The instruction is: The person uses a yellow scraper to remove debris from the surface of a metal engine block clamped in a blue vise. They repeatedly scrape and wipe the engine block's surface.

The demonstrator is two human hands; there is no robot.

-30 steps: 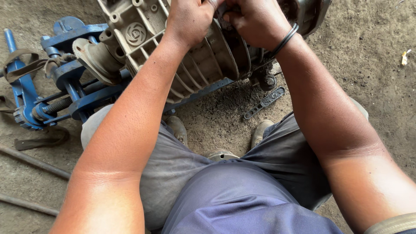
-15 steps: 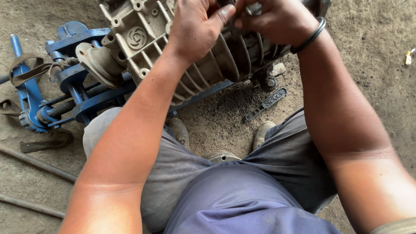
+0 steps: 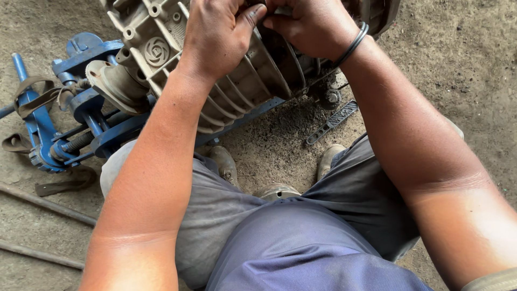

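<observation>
A ribbed grey metal gearbox housing (image 3: 253, 81) lies on a blue steel stand (image 3: 102, 134) on the dirt floor in front of me. My left hand (image 3: 215, 37) is closed over the top of the housing, thumb pressed against a small part at its upper edge. My right hand (image 3: 312, 27), with a black band on the wrist, grips the same spot from the other side. What the fingers pinch between them is hidden. My knees in grey trousers frame the bottom of the view.
A flat black toothed metal piece (image 3: 332, 123) lies on the dirt by my right foot. Two thin steel rods (image 3: 43, 205) run across the ground at lower left. Webbing straps (image 3: 32, 97) hang off the blue stand.
The view has dropped, so the housing and both hands sit lower and closer. My left thumb has moved up to meet the right hand's fingers on the housing's top edge.
</observation>
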